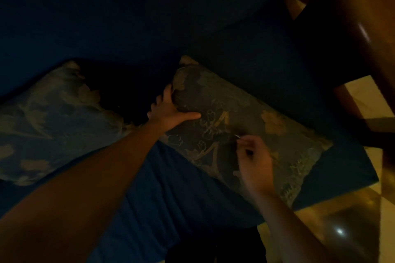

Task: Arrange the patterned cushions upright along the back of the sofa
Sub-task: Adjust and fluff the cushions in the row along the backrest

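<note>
The scene is dim. A patterned cushion point(252, 121) with leaf and floral motifs leans against the dark blue sofa back point(128, 17) on the right part of the seat. My left hand point(171, 111) grips its left upper edge, thumb across the front. My right hand point(255, 162) hovers in front of its lower middle with fingers curled, pinching something small and thin that I cannot identify. A second patterned cushion point(49, 121) leans at the left, apart from both hands.
The blue sofa seat point(171, 188) ends at a corner on the right. A dark wooden armrest or frame point(363, 38) runs down the right side. Glossy yellowish floor tiles point(342, 226) lie beyond the seat edge.
</note>
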